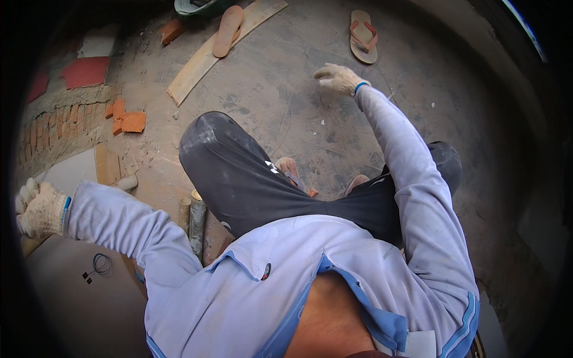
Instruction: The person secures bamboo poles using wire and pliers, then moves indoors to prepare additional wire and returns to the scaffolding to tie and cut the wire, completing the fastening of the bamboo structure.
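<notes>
Fingers [325, 73] of the right hand [337, 79], in a knitted off-white work glove, spread loosely and pressed flat to the dusty grey concrete floor [262, 89] at far centre, gripping nothing. Left hand [40, 209], gloved the same way, out at the far left edge, fingers curled loosely over the near corner of a large pale grey floor tile [68, 173]; whether actually clamped on that edge or only resting there, cannot tell. Both arms in pale blue long sleeves, knees in dark grey trousers bent in a crouch between them, bare feet just showing beneath.

Near the left knee: two short grey cylindrical pipe offcuts [194, 218] lying side by side on the floor. Farther left: broken orange brick pieces [128, 119] beside a low course of red brickwork [54, 128] (mortar joints rough and sandy). Far centre: a long curved strip of pale wood [194, 68], with one tan rubber flip-flop [228, 31] lying across it. A second tan flip-flop with an orange strap [363, 37] just beyond the right hand, apart from it.
</notes>
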### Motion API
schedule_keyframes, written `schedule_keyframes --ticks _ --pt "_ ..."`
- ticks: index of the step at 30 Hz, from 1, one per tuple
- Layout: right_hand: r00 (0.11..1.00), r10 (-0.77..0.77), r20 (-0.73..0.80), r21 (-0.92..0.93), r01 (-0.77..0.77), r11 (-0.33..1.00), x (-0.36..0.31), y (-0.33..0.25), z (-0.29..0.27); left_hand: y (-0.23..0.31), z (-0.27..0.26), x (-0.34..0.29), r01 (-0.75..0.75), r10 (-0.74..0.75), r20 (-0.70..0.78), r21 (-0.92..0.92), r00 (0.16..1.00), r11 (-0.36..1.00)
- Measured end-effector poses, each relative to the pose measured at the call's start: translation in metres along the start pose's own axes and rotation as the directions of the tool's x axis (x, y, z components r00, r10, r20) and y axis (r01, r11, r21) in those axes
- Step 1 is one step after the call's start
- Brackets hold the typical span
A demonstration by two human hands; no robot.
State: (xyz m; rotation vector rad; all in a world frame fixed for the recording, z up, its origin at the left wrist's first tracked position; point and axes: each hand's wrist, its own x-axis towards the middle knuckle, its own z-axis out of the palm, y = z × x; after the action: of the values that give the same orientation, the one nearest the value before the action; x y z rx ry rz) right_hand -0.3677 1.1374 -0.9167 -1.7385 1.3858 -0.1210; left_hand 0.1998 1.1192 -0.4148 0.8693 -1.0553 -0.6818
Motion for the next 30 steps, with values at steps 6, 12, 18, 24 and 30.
schedule_keyframes --ticks 6,12,18,24,30 --pt "0.934 0.256 -0.25 0.449 -0.122 0.885 0.034 -0.011 0.055 -0.093 0.122 -0.127 0.009 -0.099 0.214 0.386 0.972 0.922" --pt "0.811 0.509 -0.287 0.958 0.234 0.167 0.028 -0.049 -0.046 -0.206 0.193 -0.132 0.555 -0.706 0.362 0.442 0.609 0.705" --pt "0.589 0.161 -0.792 0.568 0.611 0.551 -0.033 -0.171 -0.11 -0.235 0.227 -0.156 0.706 -0.745 0.418 0.283 0.519 0.65" --pt "0.534 -0.143 -0.833 0.208 0.542 0.814 -0.081 -0.226 -0.093 -0.244 0.234 -0.156 0.727 -0.629 0.401 -0.161 0.666 0.667" --pt "0.69 -0.142 -0.709 0.266 0.449 0.853 -0.092 -0.211 -0.072 -0.255 0.226 -0.148 0.687 -0.514 0.46 -0.407 0.724 0.602"
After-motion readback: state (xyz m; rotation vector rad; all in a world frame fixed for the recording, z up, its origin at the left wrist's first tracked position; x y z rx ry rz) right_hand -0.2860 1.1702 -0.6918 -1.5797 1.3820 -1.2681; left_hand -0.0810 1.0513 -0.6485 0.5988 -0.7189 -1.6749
